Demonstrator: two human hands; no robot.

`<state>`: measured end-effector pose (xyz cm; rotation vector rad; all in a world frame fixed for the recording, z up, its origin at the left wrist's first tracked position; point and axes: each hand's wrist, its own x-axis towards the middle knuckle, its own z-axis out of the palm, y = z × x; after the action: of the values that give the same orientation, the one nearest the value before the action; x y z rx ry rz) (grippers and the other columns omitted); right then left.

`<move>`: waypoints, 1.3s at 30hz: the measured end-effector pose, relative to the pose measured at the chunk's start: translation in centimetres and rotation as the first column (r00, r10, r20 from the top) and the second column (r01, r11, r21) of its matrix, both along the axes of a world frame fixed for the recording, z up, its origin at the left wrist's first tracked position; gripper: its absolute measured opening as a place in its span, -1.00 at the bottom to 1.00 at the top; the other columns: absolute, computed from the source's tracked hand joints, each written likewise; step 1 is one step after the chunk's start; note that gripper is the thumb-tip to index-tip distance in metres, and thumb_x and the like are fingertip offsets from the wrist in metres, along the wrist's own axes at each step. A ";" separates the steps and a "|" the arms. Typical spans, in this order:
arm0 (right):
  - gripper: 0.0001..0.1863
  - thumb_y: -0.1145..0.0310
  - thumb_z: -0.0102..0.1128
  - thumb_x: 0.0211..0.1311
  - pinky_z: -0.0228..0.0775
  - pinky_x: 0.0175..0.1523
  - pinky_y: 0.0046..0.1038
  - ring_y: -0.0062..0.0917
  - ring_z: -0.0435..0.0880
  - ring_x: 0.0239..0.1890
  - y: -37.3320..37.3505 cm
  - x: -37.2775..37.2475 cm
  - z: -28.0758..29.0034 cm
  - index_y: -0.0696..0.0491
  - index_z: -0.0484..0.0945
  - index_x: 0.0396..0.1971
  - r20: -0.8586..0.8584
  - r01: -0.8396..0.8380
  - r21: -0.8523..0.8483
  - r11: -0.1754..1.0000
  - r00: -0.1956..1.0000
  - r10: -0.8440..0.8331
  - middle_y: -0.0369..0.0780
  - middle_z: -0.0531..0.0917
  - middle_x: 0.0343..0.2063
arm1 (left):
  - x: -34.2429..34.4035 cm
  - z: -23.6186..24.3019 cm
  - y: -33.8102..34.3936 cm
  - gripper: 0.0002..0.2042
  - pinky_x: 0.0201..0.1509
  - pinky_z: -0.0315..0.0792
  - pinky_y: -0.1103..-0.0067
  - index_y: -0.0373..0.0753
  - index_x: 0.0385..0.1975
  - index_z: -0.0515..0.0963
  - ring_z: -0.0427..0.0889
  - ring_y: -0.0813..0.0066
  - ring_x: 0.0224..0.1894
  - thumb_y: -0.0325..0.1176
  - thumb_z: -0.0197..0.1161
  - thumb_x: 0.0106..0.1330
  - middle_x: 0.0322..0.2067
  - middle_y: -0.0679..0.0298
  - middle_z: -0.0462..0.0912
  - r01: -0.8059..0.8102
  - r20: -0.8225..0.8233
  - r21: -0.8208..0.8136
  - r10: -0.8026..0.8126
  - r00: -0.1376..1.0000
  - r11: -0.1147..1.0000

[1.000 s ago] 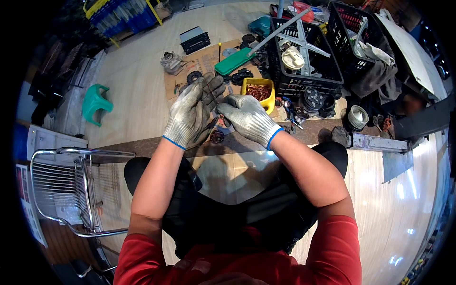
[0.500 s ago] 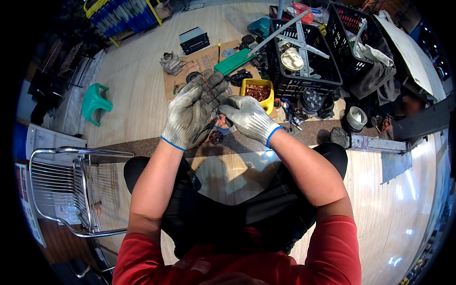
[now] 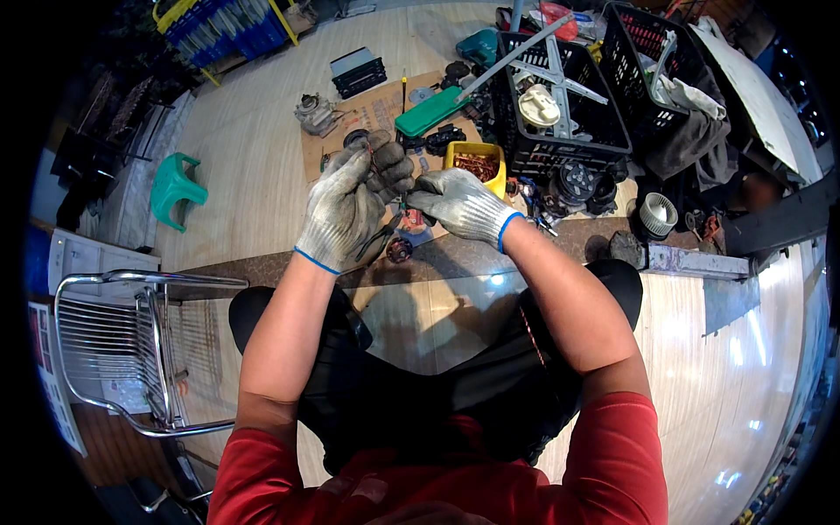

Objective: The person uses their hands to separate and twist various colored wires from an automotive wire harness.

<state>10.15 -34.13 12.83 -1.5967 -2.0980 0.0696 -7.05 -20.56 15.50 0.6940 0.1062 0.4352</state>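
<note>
My gloved left hand [image 3: 346, 197] is palm up, its fingers curled around a thin reddish wire [image 3: 371, 150]. My gloved right hand [image 3: 464, 206] is pinched beside the left fingertips; what it grips is too small to make out. Just behind the hands sits a yellow container [image 3: 472, 164] filled with copper-coloured pieces. Below them lie a small round dark part [image 3: 399, 250] and a red part [image 3: 413, 217]. A thin reddish strand [image 3: 532, 337] shows against my right trouser leg.
Black crates [image 3: 560, 140] of parts fill the back right, beside cardboard [image 3: 319, 153] bearing a green tool [image 3: 429, 112] and loose parts. A grey metal beam [image 3: 700, 262] lies at right. A green stool [image 3: 175, 188] and chrome chair [image 3: 114, 350] stand at left.
My left fingers have curled more over the wire. My right hand and forearm have shifted slightly right and up. The thin strand on my right leg has come into sight.
</note>
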 end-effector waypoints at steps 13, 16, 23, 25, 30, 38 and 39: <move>-0.72 0.18 0.17 0.28 0.51 0.05 -0.10 -0.03 0.66 -0.08 -0.1 2.3 3.2 0.10 0.67 -0.28 -0.077 0.340 -0.360 0.869 0.917 -0.391 0.06 0.69 -0.20 | -0.1 2.0 -2.1 -0.67 0.17 0.51 0.51 -0.48 0.05 0.57 0.68 0.32 -0.01 -0.37 0.07 0.45 -0.07 0.02 0.71 0.461 -0.605 0.710 0.126 0.787 0.533; -0.78 0.27 0.17 0.21 0.52 0.00 -0.10 -0.05 0.67 -0.12 -0.2 2.1 3.3 0.08 0.68 -0.29 -0.032 0.286 -0.178 0.941 0.955 -0.296 0.02 0.69 -0.24 | -0.1 1.9 -2.0 -0.65 0.15 0.51 0.52 -0.45 0.06 0.58 0.67 0.32 0.01 -0.34 0.04 0.46 -0.07 0.02 0.70 0.506 -0.570 0.820 0.308 0.762 0.266; -0.65 0.19 0.10 0.31 0.46 -0.08 -0.18 -0.06 0.67 -0.20 -1.3 -0.8 4.6 0.19 0.65 -0.20 -0.305 0.276 -0.178 0.945 0.897 -0.319 0.07 0.68 -0.29 | 0.6 -0.6 -1.0 -0.69 0.12 0.54 0.50 -0.43 0.09 0.54 0.67 0.33 -0.03 -0.38 0.04 0.51 -0.02 0.03 0.67 0.131 -0.500 0.682 0.328 0.801 0.719; -0.70 0.26 0.01 0.33 0.47 -0.08 -0.11 -0.04 0.67 -0.18 -1.1 -1.8 4.3 0.10 0.67 -0.20 -0.321 0.242 -0.231 0.942 0.895 -0.309 0.05 0.67 -0.28 | 0.8 -0.4 -1.2 -0.67 0.10 0.55 0.50 -0.46 0.13 0.47 0.67 0.32 -0.03 -0.38 0.06 0.51 0.00 0.05 0.65 -0.040 -0.429 0.432 0.244 0.870 0.901; -0.67 0.21 0.15 0.31 0.47 -0.09 -0.27 -0.10 0.68 -0.25 -1.3 -3.5 3.6 0.20 0.65 -0.19 -0.619 0.164 -0.303 0.939 0.715 -0.325 0.04 0.68 -0.30 | 0.6 0.2 -1.2 -0.66 0.21 0.55 0.23 -0.46 0.20 0.40 0.63 0.04 0.11 -0.41 -0.03 0.53 0.10 -0.08 0.58 -0.156 -0.275 0.116 0.183 0.944 0.981; -0.76 0.30 0.13 0.30 0.46 -0.21 -0.28 -0.17 0.66 -0.34 -0.5 -1.2 -0.7 0.17 0.65 -0.27 -0.410 -0.021 -0.048 0.999 0.912 -0.001 0.02 0.67 -0.41 | 0.2 0.0 -0.3 -0.61 0.21 0.51 0.12 -0.37 0.24 0.40 0.62 0.04 0.12 -0.29 0.02 0.52 0.09 0.00 0.60 -0.091 -0.064 -0.010 0.090 0.994 0.996; -0.76 0.30 0.13 0.30 0.46 -0.21 -0.29 -0.18 0.66 -0.34 -0.2 -1.8 1.1 0.16 0.65 -0.26 -0.259 -0.086 0.076 0.993 0.960 0.103 0.02 0.67 -0.40 | -0.1 -0.6 0.4 -0.61 0.18 0.52 0.13 -0.37 0.22 0.40 0.63 0.05 0.09 -0.29 0.04 0.51 0.07 0.00 0.61 -0.048 -0.015 -0.027 0.047 0.999 0.998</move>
<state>8.35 -34.35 13.93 -1.3668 -1.9483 0.2314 -7.20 -20.13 14.93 0.6685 0.1420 0.4735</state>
